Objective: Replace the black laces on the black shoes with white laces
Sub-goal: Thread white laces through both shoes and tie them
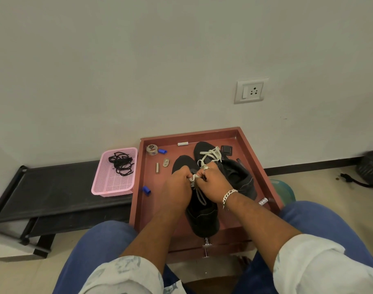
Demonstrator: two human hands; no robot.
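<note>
Blue-trousered knees flank both hands, left hand point(179, 185) and right hand point(213, 183), pinching a white flat lace point(194, 178) over the near black fabric shoe point(202, 217) in a reddish wooden tray point(139, 187) by a white wall; eyelets hidden. Black tangled laces point(121, 163) lie in a pink plastic basket point(109, 185).

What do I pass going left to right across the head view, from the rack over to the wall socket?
black rack → pink basket holding the black laces → tape roll → left hand → right hand, both pinching the white lace → wall socket.
</note>
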